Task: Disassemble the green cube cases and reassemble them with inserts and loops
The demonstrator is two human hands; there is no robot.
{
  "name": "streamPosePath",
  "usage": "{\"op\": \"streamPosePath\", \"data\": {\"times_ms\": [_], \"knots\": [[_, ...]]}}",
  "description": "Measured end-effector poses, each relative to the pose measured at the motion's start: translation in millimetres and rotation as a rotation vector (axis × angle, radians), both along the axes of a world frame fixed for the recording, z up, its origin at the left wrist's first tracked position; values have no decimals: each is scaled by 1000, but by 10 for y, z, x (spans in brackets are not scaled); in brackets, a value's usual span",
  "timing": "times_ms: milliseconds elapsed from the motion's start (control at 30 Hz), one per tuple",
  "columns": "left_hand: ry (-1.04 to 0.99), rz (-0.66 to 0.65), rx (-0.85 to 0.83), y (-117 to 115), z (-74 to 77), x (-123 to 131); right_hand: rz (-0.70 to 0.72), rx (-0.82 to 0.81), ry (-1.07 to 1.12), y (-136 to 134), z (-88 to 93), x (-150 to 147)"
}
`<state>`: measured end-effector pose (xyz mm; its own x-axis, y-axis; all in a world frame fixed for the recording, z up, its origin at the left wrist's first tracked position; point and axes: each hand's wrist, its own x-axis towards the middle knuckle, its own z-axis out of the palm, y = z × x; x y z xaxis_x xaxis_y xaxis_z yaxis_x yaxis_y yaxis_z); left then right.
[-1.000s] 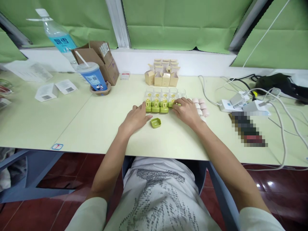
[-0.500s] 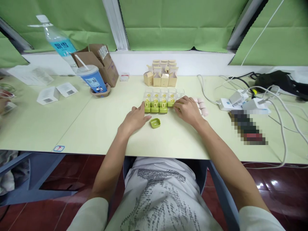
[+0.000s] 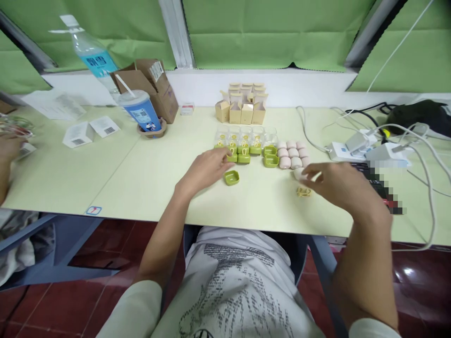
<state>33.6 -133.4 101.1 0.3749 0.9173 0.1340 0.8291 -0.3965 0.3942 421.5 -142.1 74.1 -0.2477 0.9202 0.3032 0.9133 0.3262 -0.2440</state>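
Green pieces with yellow loops (image 3: 244, 158) stand in close rows at the centre of the frame, in front of clear containers (image 3: 271, 139). The work looks partly done: several pieces carry a loop, while three sit open and bare. Two of these, the paired green cups (image 3: 271, 162), stand just right of the rows; the third, a single green cup (image 3: 231, 178), lies nearer the person, below the left hand (image 3: 206, 169). That hand's fingers reach the left end of the rows and partly cover them; whether they grasp a piece cannot be told.

Right of centre, pale rounded pieces (image 3: 292, 153) lie in a block, seemingly unused so far. The right hand (image 3: 331, 183) is at their near side, its fingertips by a whitish piece (image 3: 298, 174), with a gap between thumb and forefinger; the view does not settle whether it pinches anything. A small heap of loose yellow loops (image 3: 304, 192) lies just below those fingertips, so some loops appear unfitted.

Behind the containers, at upper centre, small tan boxes (image 3: 243, 114) stand with flaps up, so closing them seems left. A blue cup (image 3: 143, 115) stands at upper left; another person's hand (image 3: 9, 148) shows at the left edge.
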Motion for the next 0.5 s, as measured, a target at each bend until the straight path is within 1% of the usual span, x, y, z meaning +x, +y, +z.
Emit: {"op": "streamPosePath", "data": {"times_ms": [67,100,167,200,267,367,433,500], "knots": [[57,-112,-103,-34,-21,47,12,-176,-55,-20,-126,60],[92,-141,-134,-49,-46,68,36,-269,-79,-5,-175,41],[136,-169,-129,-66,-108,97,79,-366,-85,36,-223,-51],[140,-182,-102,-68,-137,103,91,-379,-85,46,-222,-104],[118,-224,-66,-60,-176,101,97,-339,-91,24,-174,-185],[69,-286,-106,-40,-184,84,124,-250,-101,-87,-17,-232],[38,-319,-142,-36,-173,83,181,-200,-24,-166,113,-258],[-2,-349,-155,-40,-167,99,268,-165,123,-220,225,-337]]}}
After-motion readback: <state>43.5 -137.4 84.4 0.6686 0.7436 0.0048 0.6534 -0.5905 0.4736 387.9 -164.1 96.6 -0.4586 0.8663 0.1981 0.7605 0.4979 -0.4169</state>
